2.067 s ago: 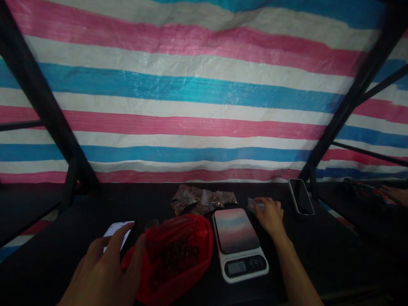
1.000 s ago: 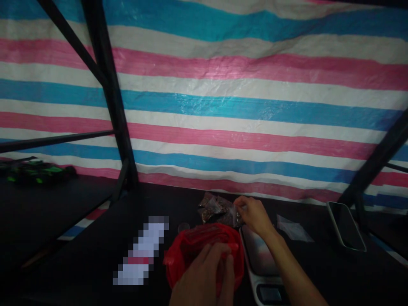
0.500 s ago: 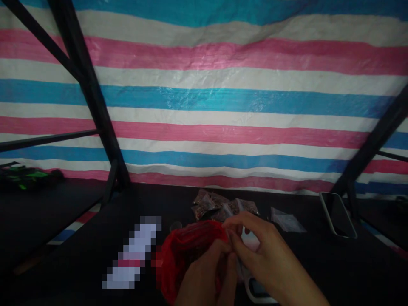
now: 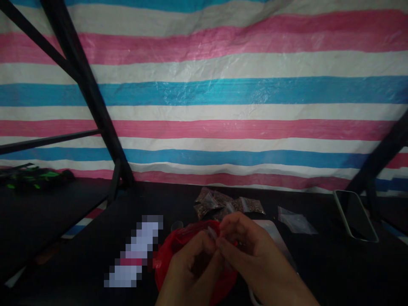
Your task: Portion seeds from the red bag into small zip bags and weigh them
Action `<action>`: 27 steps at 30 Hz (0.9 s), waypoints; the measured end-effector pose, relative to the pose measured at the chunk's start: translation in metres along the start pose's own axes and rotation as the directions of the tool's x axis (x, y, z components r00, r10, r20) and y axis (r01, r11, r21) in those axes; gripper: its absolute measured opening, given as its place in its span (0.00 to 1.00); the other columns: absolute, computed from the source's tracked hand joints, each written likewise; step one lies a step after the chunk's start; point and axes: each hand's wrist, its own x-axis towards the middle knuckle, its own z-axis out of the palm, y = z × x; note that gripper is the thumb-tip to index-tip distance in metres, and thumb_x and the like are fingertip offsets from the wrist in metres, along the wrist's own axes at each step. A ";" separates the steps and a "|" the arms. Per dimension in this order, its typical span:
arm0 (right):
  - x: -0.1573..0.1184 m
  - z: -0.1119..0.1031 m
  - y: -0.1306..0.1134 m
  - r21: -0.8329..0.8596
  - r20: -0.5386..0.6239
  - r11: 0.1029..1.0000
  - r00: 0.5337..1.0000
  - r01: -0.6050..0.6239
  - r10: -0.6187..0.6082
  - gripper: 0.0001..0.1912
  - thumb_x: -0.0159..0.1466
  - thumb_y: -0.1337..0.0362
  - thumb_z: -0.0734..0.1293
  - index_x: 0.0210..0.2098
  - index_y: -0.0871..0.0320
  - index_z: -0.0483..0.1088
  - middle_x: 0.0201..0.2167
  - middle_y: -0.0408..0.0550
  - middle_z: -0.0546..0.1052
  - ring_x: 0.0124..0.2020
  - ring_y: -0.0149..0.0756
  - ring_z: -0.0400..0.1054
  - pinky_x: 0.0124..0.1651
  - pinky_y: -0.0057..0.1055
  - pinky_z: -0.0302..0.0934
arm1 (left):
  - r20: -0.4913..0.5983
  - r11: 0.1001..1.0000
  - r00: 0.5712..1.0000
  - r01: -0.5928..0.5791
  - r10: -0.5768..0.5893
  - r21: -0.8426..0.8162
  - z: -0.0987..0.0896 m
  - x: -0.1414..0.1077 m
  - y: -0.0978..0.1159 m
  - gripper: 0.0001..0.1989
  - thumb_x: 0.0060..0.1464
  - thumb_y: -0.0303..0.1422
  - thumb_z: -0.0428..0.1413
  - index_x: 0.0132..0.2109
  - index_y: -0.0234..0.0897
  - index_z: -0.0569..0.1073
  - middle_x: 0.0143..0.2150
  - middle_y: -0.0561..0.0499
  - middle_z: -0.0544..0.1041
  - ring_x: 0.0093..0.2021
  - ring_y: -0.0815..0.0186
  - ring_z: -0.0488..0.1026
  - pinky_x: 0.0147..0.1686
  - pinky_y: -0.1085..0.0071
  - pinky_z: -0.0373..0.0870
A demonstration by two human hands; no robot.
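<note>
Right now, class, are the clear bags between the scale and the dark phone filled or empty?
The clear bags look empty: they lie flat and see-through, while the filled bags nearby show brown bits inside.

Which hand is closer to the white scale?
Right. The right hand is in front of the white scale, hiding part of it. The left hand is farther left, in front of the red bag.
</note>
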 end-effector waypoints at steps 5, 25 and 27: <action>0.000 -0.011 0.011 0.161 0.071 0.986 0.997 -0.030 0.019 0.15 0.59 0.57 0.79 0.36 0.53 0.72 0.29 0.37 0.75 0.27 0.28 0.68 0.32 0.26 0.60 | 0.096 1.000 0.995 -0.013 0.012 0.009 -0.005 0.000 0.002 0.15 0.56 0.42 0.65 0.28 0.40 0.73 0.29 0.54 0.76 0.32 0.65 0.71 0.35 0.71 0.66; 0.004 -0.013 0.024 -0.084 -0.177 0.994 0.981 0.070 -0.084 0.22 0.66 0.43 0.72 0.51 0.49 0.73 0.46 0.47 0.80 0.46 0.42 0.78 0.49 0.37 0.73 | -0.009 0.993 0.994 -0.110 0.110 0.049 -0.017 0.011 0.005 0.18 0.65 0.51 0.58 0.35 0.42 0.73 0.37 0.53 0.78 0.36 0.64 0.74 0.39 0.72 0.74; 0.007 -0.018 0.030 -0.047 -0.170 0.999 0.985 0.016 -0.024 0.28 0.64 0.41 0.73 0.56 0.49 0.72 0.50 0.50 0.81 0.49 0.44 0.79 0.53 0.39 0.74 | -0.060 0.992 0.990 -0.127 0.126 -0.006 -0.019 0.013 0.006 0.17 0.65 0.49 0.60 0.35 0.42 0.72 0.33 0.55 0.76 0.34 0.66 0.72 0.38 0.73 0.73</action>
